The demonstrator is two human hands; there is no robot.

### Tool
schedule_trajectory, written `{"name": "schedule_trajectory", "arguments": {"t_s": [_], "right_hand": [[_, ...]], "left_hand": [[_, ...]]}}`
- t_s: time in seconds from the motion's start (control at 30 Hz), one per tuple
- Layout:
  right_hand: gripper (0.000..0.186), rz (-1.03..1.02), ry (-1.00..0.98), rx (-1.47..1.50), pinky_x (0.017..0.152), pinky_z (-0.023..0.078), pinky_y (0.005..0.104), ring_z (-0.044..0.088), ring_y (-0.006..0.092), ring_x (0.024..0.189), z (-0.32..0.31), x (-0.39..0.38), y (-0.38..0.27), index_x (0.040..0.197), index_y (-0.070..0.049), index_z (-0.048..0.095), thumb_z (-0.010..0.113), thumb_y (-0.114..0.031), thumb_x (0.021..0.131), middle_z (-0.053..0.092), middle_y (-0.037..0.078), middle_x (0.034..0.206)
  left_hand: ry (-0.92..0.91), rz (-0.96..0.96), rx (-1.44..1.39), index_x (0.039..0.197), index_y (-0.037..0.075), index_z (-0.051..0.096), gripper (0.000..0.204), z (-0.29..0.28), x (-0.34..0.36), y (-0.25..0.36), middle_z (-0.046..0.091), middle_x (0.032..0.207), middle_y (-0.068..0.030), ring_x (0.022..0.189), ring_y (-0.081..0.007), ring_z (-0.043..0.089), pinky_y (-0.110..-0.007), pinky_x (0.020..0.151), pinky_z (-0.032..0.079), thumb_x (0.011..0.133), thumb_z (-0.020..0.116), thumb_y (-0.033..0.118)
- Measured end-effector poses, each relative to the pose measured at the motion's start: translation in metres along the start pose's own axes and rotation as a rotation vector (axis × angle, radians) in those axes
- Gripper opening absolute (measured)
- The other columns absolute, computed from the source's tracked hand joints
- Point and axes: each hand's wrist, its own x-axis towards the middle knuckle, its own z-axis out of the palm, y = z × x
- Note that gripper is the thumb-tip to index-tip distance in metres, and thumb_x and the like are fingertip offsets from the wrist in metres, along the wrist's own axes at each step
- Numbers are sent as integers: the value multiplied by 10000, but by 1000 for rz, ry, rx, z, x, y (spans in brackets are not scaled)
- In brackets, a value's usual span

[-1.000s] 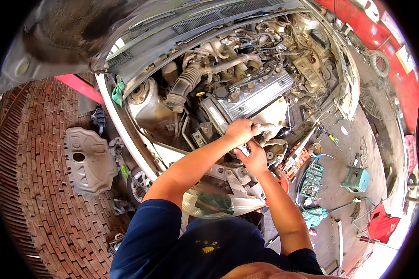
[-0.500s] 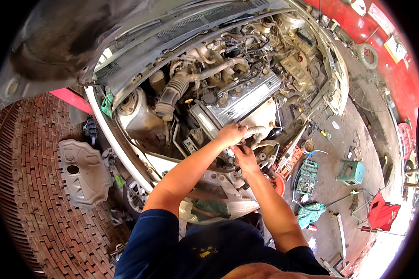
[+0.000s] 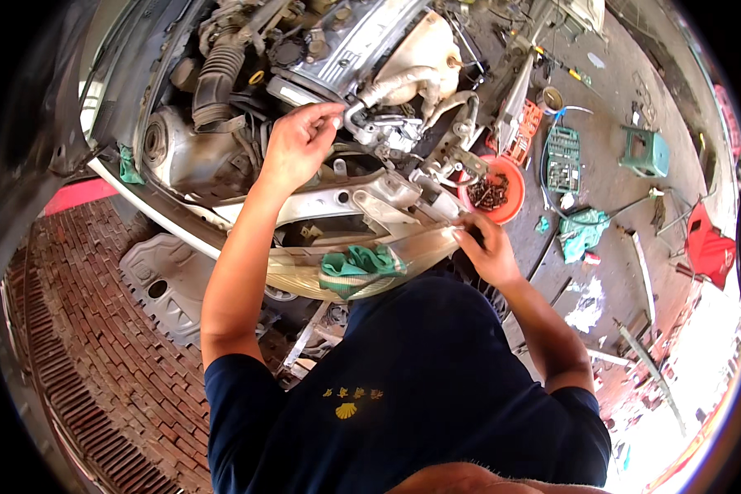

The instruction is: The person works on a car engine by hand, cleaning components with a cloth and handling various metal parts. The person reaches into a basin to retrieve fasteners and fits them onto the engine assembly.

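My left hand [image 3: 298, 146] is over the front of the engine bay, fingers curled and close together. Its fingertips are beside the silver-grey pipe joint [image 3: 356, 115] at the front of the engine; anything between them is too small to make out. My right hand [image 3: 490, 253] is at the right end of the yellowed clear headlight [image 3: 424, 251], thumb and fingers curled toward each other. What they pinch, if anything, I cannot make out. A green cloth [image 3: 358, 262] lies on the headlight. Behind it are the ribbed silver engine cover [image 3: 362, 45] and a pale heat shield [image 3: 424, 62].
An orange bowl of small metal parts [image 3: 502, 183] stands right of the car, near a green socket set [image 3: 563, 156], an orange tool tray [image 3: 523, 136] and a green stool [image 3: 644, 152]. A grey plastic cover [image 3: 169, 284] lies on the brick floor at left.
My hands were together at the front of the engine. Now they are apart: the left has moved left, the right down and right to the headlight. The view has tipped lower.
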Motion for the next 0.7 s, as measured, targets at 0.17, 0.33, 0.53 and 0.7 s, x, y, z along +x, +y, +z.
{"name": "schedule_trajectory", "arguments": {"t_s": [0.17, 0.33, 0.53, 0.7], "right_hand": [[238, 371, 95, -50, 894, 542, 363, 717, 237, 945, -36, -101, 65, 1106, 7, 718, 700, -200, 989, 740, 142, 999], [279, 566, 244, -82, 877, 538, 348, 714, 208, 940, -90, -190, 105, 1122, -3, 722, 680, -249, 998, 747, 140, 972], [318, 662, 214, 38, 861, 543, 376, 701, 212, 915, -123, -227, 174, 1120, 16, 708, 682, -278, 1003, 750, 153, 975], [346, 650, 155, 58, 873, 551, 415, 742, 315, 968, -169, -245, 246, 1116, -1, 719, 686, -323, 991, 763, 191, 1003]], "left_hand": [[-55, 295, 643, 1308, 91, 704, 460, 37, -11, 18, 715, 1240, -161, 1012, -337, 729, -433, 874, 591, 919, 765, 329], [-100, 175, 820, 1252, 136, 701, 430, 89, 18, 20, 750, 1095, -181, 992, -389, 731, -480, 874, 583, 895, 778, 362], [87, -27, 760, 1158, 134, 793, 341, 77, 3, 9, 634, 647, -91, 551, -176, 527, -390, 561, 466, 891, 839, 340], [41, -29, 836, 1167, 25, 776, 380, 87, 25, -4, 796, 1116, -157, 987, -276, 742, -372, 930, 538, 934, 809, 322]]}}
